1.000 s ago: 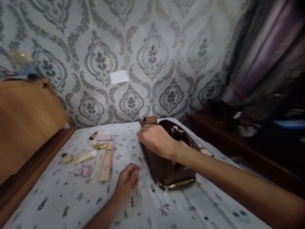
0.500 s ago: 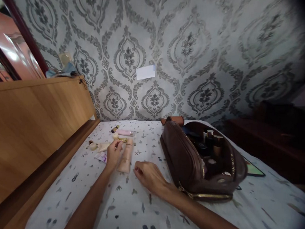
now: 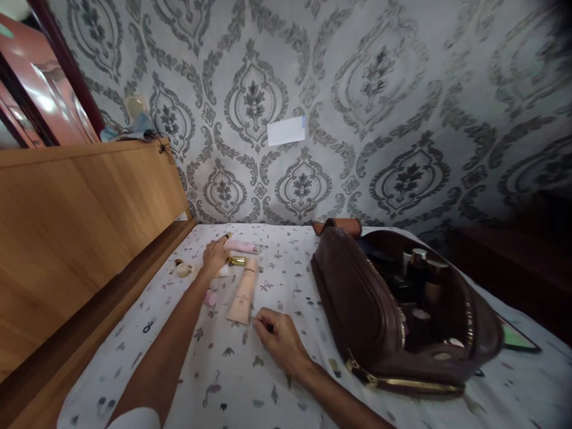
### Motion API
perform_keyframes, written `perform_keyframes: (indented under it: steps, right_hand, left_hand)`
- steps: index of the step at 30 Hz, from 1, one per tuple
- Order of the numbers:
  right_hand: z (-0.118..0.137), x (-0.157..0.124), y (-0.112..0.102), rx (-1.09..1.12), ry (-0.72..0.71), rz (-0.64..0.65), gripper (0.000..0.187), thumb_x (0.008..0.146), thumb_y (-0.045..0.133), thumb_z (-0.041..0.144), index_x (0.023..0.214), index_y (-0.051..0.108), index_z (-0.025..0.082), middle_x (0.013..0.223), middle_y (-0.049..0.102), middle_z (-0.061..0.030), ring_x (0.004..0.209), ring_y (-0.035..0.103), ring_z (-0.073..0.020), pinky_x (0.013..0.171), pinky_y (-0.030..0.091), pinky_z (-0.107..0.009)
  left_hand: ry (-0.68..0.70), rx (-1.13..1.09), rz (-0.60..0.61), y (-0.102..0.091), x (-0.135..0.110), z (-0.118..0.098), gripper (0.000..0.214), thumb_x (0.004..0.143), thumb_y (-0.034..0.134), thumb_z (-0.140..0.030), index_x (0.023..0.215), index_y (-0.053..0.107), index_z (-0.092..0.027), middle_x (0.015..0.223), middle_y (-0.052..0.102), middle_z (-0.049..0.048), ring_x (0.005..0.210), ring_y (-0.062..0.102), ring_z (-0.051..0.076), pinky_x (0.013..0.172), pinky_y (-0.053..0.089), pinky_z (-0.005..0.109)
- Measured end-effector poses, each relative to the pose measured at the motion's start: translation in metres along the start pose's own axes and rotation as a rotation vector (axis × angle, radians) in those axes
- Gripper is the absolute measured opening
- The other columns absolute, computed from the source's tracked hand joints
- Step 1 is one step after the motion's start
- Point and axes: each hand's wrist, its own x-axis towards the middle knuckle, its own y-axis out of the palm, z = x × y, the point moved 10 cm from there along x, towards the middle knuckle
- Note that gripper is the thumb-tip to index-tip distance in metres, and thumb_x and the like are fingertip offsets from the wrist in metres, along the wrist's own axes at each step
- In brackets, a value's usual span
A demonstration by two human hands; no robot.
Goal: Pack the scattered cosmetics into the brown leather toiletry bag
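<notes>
My left hand (image 3: 215, 256) reaches to the far left of the cloth, fingertips closed on a small dark tube with a gold end (image 3: 228, 235), partly hidden by them. A pink tube (image 3: 243, 246) lies just right of these fingers, with a gold-capped small item (image 3: 236, 260) below it. Nearer to me is a peach squeeze tube (image 3: 243, 294). My right hand (image 3: 281, 341) rests on the cloth beside that tube's lower end, fingers curled, with nothing visible in them. A round cream-coloured item (image 3: 183, 269) lies left of my left wrist; a pinkish item (image 3: 211, 297) is partly under the forearm.
A brown zip bag (image 3: 359, 299) stands open on the right, with several cosmetics inside. Behind it lies a tan leather item (image 3: 343, 226). A flat green-faced object (image 3: 518, 336) sticks out beyond the bag. A wooden board (image 3: 84, 209) borders the left; the patterned wall (image 3: 300, 70) is behind.
My left hand has moved away from the gold-capped item, farther forward to the dark tube. My right hand stays near the peach tube, curled. The whole view has shifted slightly.
</notes>
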Motion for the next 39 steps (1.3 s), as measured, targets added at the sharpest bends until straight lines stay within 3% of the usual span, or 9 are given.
perform_keyframes:
  steps: [5,11,14,18,23,29,33,39]
  right_hand:
    - [0.000,0.001,-0.001,0.029,0.010,0.001,0.024,0.082,0.046,0.030,0.061,0.049,0.020,0.054,0.043,0.0038,0.052,0.040,-0.0116,0.052,0.027,-0.023]
    - [-0.001,0.002,-0.004,0.106,0.029,-0.005,0.027,0.084,0.047,0.033,0.061,0.048,0.020,0.054,0.045,0.0038,0.052,0.040,-0.0114,0.052,0.030,-0.023]
    - [0.001,0.002,-0.005,0.153,0.023,-0.009,0.025,0.086,0.047,0.033,0.067,0.052,0.019,0.055,0.048,0.0037,0.052,0.044,-0.0116,0.053,0.033,-0.023]
    - [0.004,0.001,-0.012,0.225,-0.016,-0.070,0.020,0.089,0.050,0.034,0.093,0.060,0.018,0.060,0.054,0.0037,0.055,0.051,-0.0128,0.054,0.039,-0.023]
    - [0.008,-0.002,-0.023,0.343,-0.058,-0.179,0.039,0.089,0.056,0.038,0.124,0.052,0.020,0.084,0.061,-0.0011,0.066,0.060,-0.0140,0.058,0.048,-0.024]
    - [0.007,-0.002,-0.027,0.377,-0.048,-0.215,0.050,0.085,0.061,0.034,0.133,0.051,0.020,0.100,0.062,-0.0054,0.076,0.060,-0.0157,0.062,0.050,-0.025]
    - [0.005,-0.001,-0.030,0.345,-0.062,-0.254,0.047,0.083,0.063,0.029,0.128,0.055,0.021,0.109,0.063,-0.0073,0.080,0.060,-0.0161,0.061,0.049,-0.024]
    - [0.003,-0.002,-0.034,0.331,-0.064,-0.321,0.038,0.078,0.066,0.025,0.115,0.059,0.020,0.104,0.066,-0.0060,0.078,0.060,-0.0160,0.060,0.048,-0.024]
  left_hand:
    - [-0.047,-0.072,0.096,0.015,0.012,0.000,0.035,0.094,0.062,-0.034,0.124,0.059,-0.018,0.127,0.060,0.0099,0.110,0.062,0.024,0.092,0.054,0.046]
    - [-0.071,-0.474,0.098,-0.006,0.003,-0.001,0.031,0.094,0.062,-0.036,0.116,0.062,-0.015,0.115,0.065,0.0089,0.099,0.066,0.022,0.084,0.057,0.041]
    - [-0.023,-0.774,0.143,-0.014,-0.029,-0.010,0.036,0.091,0.062,-0.043,0.111,0.063,-0.013,0.102,0.070,0.0097,0.093,0.069,0.021,0.081,0.058,0.037]
    - [0.061,-1.104,0.266,-0.011,-0.093,-0.033,0.044,0.084,0.066,-0.050,0.111,0.064,-0.016,0.111,0.071,0.0125,0.105,0.069,0.025,0.091,0.056,0.038]
    - [0.002,-1.484,0.467,0.008,-0.157,-0.064,0.036,0.080,0.075,-0.034,0.110,0.066,-0.019,0.117,0.069,0.0092,0.110,0.066,0.023,0.095,0.053,0.035]
    - [0.132,-1.377,0.415,0.003,-0.177,-0.085,0.041,0.074,0.080,-0.032,0.111,0.065,-0.019,0.122,0.065,0.0094,0.112,0.061,0.023,0.094,0.050,0.032]
    - [0.195,-1.301,0.402,0.004,-0.178,-0.086,0.049,0.071,0.082,-0.034,0.113,0.062,-0.019,0.116,0.067,0.0092,0.110,0.063,0.024,0.095,0.049,0.034]
    - [0.183,-1.273,0.428,0.009,-0.184,-0.083,0.050,0.073,0.080,-0.035,0.116,0.060,-0.019,0.115,0.067,0.0088,0.110,0.063,0.025,0.097,0.048,0.035]
